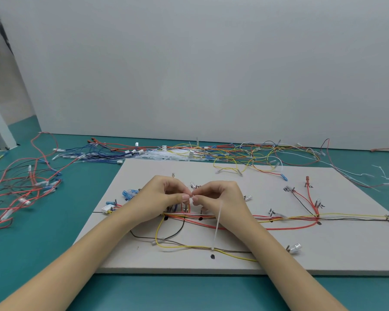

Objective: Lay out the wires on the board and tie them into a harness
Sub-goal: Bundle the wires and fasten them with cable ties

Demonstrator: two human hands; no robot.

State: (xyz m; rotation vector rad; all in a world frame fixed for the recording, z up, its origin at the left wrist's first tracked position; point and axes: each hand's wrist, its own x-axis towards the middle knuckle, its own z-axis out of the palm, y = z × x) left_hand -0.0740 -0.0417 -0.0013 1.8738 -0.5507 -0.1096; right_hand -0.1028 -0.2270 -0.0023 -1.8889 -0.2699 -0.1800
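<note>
Where the left hand (166, 196) and right hand (213, 196) meet over the board (323, 254), pinching a tiny white bit with curled fingertips, too small to tell what. Hiding part of the wires (279, 217) laid across the board underneath. Standing up from the near wires, a white tie (217, 227).

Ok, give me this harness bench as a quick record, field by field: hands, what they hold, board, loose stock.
left hand: fingers pinch the small white cable tie, meeting the right hand
right hand: pinches the same cable tie
finished tie: white, long tail standing up from the yellow and brown wires near the front edge
board: grey, with pegs, black dots, routed wires
loose wires: tangled on the green table, left and behind the board
</note>
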